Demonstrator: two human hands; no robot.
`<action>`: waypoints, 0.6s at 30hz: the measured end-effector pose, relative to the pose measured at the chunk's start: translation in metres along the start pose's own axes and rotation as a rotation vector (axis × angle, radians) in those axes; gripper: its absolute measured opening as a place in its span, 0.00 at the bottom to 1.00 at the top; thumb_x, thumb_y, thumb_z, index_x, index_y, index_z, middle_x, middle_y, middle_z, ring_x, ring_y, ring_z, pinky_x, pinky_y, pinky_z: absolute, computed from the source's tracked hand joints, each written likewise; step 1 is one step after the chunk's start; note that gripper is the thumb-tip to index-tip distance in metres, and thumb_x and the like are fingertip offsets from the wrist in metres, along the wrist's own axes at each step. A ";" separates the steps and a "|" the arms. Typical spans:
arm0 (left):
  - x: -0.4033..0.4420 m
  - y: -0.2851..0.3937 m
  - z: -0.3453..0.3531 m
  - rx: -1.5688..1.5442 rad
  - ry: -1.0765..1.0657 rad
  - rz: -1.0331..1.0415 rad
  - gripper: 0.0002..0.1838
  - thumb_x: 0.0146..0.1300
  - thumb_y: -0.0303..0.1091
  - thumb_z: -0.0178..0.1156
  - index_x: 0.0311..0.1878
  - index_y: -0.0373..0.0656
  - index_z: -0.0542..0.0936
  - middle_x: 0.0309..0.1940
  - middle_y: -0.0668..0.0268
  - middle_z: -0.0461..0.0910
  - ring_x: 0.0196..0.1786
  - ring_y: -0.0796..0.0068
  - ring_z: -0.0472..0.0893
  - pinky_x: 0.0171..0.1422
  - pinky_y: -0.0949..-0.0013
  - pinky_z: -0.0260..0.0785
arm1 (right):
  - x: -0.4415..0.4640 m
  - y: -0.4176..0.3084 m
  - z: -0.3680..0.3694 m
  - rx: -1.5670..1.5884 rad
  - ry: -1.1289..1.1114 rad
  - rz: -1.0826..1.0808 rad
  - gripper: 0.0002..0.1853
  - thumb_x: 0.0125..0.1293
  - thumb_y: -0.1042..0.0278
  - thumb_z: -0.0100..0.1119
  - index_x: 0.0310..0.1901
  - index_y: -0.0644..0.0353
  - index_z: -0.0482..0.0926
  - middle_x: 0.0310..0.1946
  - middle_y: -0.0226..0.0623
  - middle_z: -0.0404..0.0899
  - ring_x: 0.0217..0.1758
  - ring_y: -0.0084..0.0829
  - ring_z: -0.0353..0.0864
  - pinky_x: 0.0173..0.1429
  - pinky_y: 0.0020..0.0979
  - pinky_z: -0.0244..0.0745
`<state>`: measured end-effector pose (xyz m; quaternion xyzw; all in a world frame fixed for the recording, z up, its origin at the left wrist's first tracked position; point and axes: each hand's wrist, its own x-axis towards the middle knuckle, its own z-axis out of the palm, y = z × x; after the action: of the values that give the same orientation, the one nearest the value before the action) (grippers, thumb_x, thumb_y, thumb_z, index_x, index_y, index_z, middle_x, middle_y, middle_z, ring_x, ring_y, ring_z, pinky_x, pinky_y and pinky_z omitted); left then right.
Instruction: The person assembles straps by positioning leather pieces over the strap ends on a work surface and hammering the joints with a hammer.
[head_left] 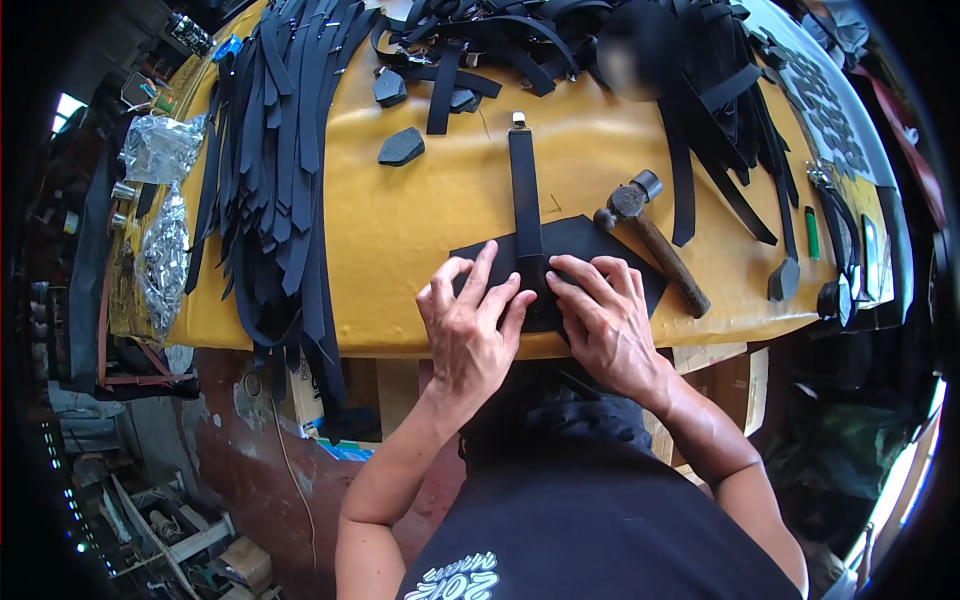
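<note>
A black strap with a metal clip at its far end lies lengthwise on the yellow-covered table. Its near end rests over a dark angular sheet. From the left side my left hand has its thumb and a fingertip closed at the strap's near end, another finger stretched over the sheet. Opposite it, my right hand is bent, thumb and fingertips together at the strap's right edge. The undersides of both hands' fingertips are hidden. Beside my right hand lies a hammer with a wooden handle.
Many dark straps hang over the table's left side. More straps and clips are heaped at the back, others at right. Dark angular pieces lie on the yellow cover. A green lighter-like object is at right.
</note>
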<state>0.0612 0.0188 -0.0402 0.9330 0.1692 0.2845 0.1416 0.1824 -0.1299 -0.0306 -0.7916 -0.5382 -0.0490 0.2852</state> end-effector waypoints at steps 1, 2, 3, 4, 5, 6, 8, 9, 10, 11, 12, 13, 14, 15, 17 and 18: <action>0.000 0.000 -0.002 0.012 -0.003 0.011 0.13 0.64 0.41 0.72 0.45 0.43 0.91 0.63 0.58 0.83 0.61 0.59 0.75 0.64 0.55 0.60 | 0.003 -0.001 -0.004 0.014 -0.016 -0.001 0.18 0.61 0.73 0.68 0.54 0.59 0.85 0.61 0.31 0.80 0.59 0.41 0.73 0.63 0.41 0.67; 0.002 -0.001 -0.002 0.023 -0.004 0.027 0.13 0.64 0.41 0.72 0.44 0.43 0.91 0.63 0.58 0.83 0.62 0.58 0.75 0.65 0.55 0.60 | 0.006 -0.002 -0.008 0.025 -0.028 -0.002 0.17 0.61 0.74 0.68 0.53 0.59 0.85 0.61 0.32 0.81 0.59 0.41 0.74 0.62 0.42 0.68; 0.002 -0.001 -0.001 0.032 -0.004 0.046 0.13 0.64 0.41 0.71 0.44 0.43 0.91 0.63 0.57 0.83 0.62 0.58 0.75 0.65 0.55 0.60 | 0.008 -0.002 -0.012 0.032 -0.039 -0.001 0.16 0.62 0.75 0.68 0.53 0.60 0.86 0.60 0.33 0.81 0.58 0.41 0.75 0.62 0.42 0.68; 0.004 -0.002 -0.002 0.030 -0.023 0.031 0.14 0.63 0.43 0.72 0.44 0.42 0.91 0.64 0.56 0.82 0.65 0.57 0.74 0.66 0.54 0.59 | 0.009 -0.001 -0.013 0.041 -0.030 -0.003 0.16 0.63 0.74 0.68 0.53 0.60 0.86 0.60 0.33 0.81 0.58 0.41 0.75 0.62 0.42 0.68; 0.006 -0.003 -0.004 0.016 -0.036 0.029 0.15 0.62 0.43 0.72 0.44 0.42 0.91 0.64 0.56 0.82 0.65 0.57 0.73 0.67 0.54 0.59 | 0.009 0.000 -0.012 0.053 -0.026 -0.002 0.16 0.63 0.74 0.68 0.53 0.60 0.86 0.60 0.33 0.81 0.58 0.41 0.74 0.62 0.41 0.68; 0.008 -0.002 -0.007 0.002 -0.054 0.021 0.15 0.62 0.44 0.73 0.44 0.42 0.91 0.64 0.56 0.82 0.66 0.57 0.73 0.68 0.54 0.59 | 0.007 0.000 -0.011 0.068 -0.028 0.000 0.15 0.64 0.74 0.67 0.53 0.60 0.86 0.60 0.33 0.81 0.59 0.41 0.74 0.62 0.41 0.68; 0.012 0.001 -0.012 0.004 -0.100 0.016 0.17 0.61 0.46 0.74 0.44 0.41 0.91 0.65 0.56 0.81 0.68 0.57 0.71 0.70 0.54 0.57 | 0.006 0.001 -0.010 0.051 -0.018 -0.010 0.15 0.63 0.73 0.68 0.53 0.60 0.86 0.60 0.32 0.82 0.59 0.41 0.74 0.62 0.41 0.68; 0.014 0.002 -0.014 0.018 -0.117 0.028 0.18 0.61 0.46 0.73 0.44 0.41 0.91 0.65 0.57 0.81 0.68 0.58 0.71 0.70 0.53 0.57 | 0.005 0.001 -0.008 0.045 -0.013 -0.013 0.15 0.63 0.73 0.68 0.53 0.60 0.86 0.60 0.32 0.82 0.59 0.41 0.74 0.62 0.41 0.68; 0.015 0.003 -0.017 0.030 -0.138 0.038 0.18 0.61 0.46 0.73 0.44 0.41 0.90 0.65 0.57 0.81 0.68 0.58 0.71 0.70 0.53 0.57 | 0.003 0.000 -0.007 0.040 -0.012 -0.013 0.16 0.63 0.72 0.68 0.53 0.59 0.86 0.60 0.32 0.81 0.59 0.41 0.74 0.62 0.41 0.67; 0.016 0.003 -0.018 0.042 -0.156 0.052 0.18 0.61 0.46 0.73 0.45 0.41 0.90 0.66 0.58 0.80 0.69 0.59 0.71 0.69 0.53 0.57 | 0.002 0.001 -0.005 0.031 -0.007 -0.015 0.16 0.63 0.71 0.67 0.53 0.59 0.86 0.60 0.31 0.80 0.59 0.40 0.73 0.63 0.41 0.66; 0.017 0.003 -0.017 0.051 -0.169 0.071 0.18 0.61 0.46 0.73 0.45 0.41 0.89 0.66 0.58 0.80 0.69 0.59 0.71 0.69 0.52 0.57 | 0.002 0.002 -0.005 0.021 -0.002 -0.017 0.16 0.62 0.70 0.67 0.52 0.59 0.86 0.60 0.30 0.80 0.60 0.40 0.72 0.63 0.41 0.66; 0.016 0.002 -0.017 0.057 -0.187 0.088 0.18 0.62 0.46 0.72 0.46 0.41 0.88 0.67 0.59 0.79 0.68 0.60 0.70 0.69 0.52 0.57 | 0.002 0.001 -0.005 0.021 0.000 -0.014 0.16 0.62 0.70 0.67 0.52 0.59 0.86 0.61 0.30 0.80 0.60 0.40 0.72 0.63 0.41 0.66; 0.015 0.002 -0.016 0.064 -0.205 0.102 0.19 0.62 0.45 0.72 0.47 0.40 0.87 0.67 0.60 0.79 0.68 0.60 0.70 0.69 0.51 0.57 | 0.002 0.001 -0.004 0.022 -0.001 -0.011 0.16 0.62 0.70 0.67 0.52 0.59 0.86 0.61 0.30 0.80 0.60 0.40 0.72 0.63 0.41 0.66; 0.015 0.002 -0.013 0.064 -0.204 0.107 0.19 0.63 0.45 0.71 0.47 0.40 0.86 0.67 0.60 0.79 0.68 0.59 0.71 0.69 0.51 0.57 | 0.002 0.002 -0.004 0.023 0.000 -0.009 0.16 0.62 0.70 0.67 0.52 0.58 0.86 0.61 0.30 0.80 0.60 0.40 0.72 0.63 0.41 0.66; 0.012 0.002 -0.009 0.067 -0.205 0.109 0.19 0.65 0.46 0.69 0.48 0.39 0.84 0.66 0.62 0.79 0.68 0.57 0.72 0.70 0.51 0.57 | 0.001 0.003 -0.004 0.026 -0.006 -0.004 0.16 0.62 0.70 0.67 0.53 0.58 0.86 0.61 0.30 0.80 0.59 0.40 0.73 0.63 0.41 0.66; 0.012 0.003 -0.009 0.055 -0.194 0.096 0.18 0.65 0.45 0.70 0.48 0.40 0.83 0.64 0.62 0.79 0.68 0.57 0.72 0.70 0.51 0.57 | 0.002 0.003 -0.004 0.027 -0.004 -0.009 0.17 0.62 0.70 0.68 0.53 0.58 0.86 0.61 0.30 0.80 0.59 0.40 0.73 0.63 0.41 0.66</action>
<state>0.0659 0.0222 -0.0260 0.9667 0.1174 0.1944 0.1177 0.1869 -0.1311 -0.0271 -0.7853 -0.5431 -0.0414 0.2944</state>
